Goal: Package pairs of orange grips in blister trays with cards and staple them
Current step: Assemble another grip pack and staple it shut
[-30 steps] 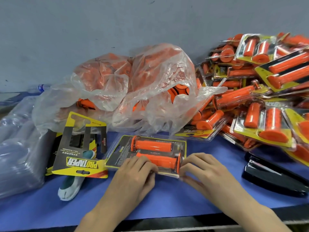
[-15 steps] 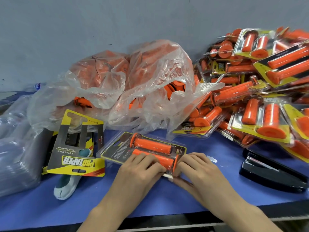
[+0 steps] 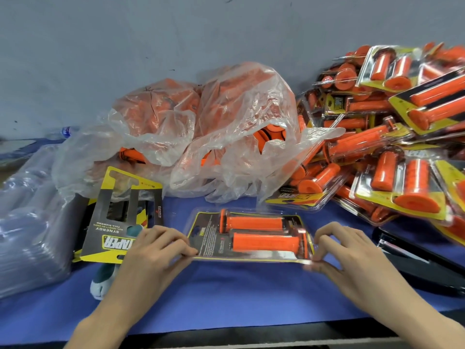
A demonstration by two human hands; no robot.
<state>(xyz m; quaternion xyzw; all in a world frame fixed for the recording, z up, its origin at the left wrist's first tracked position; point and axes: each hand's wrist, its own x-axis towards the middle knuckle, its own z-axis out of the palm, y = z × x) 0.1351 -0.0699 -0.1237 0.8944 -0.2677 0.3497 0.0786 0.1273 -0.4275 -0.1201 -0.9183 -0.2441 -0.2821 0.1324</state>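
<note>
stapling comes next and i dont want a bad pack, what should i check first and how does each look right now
1. Two orange grips seated side by side in the blister tray: ok.
2. Card inside the tray, behind the grips: ok.
3. Left hand pinches the tray's left edge, right hand pinches its near right corner: ok.
4. Tray edges shut flush all round: cannot tell.
5. Black stapler lies on the blue table to the right of the right hand, untouched: ok.
6. Staples loaded: cannot tell.
</note>
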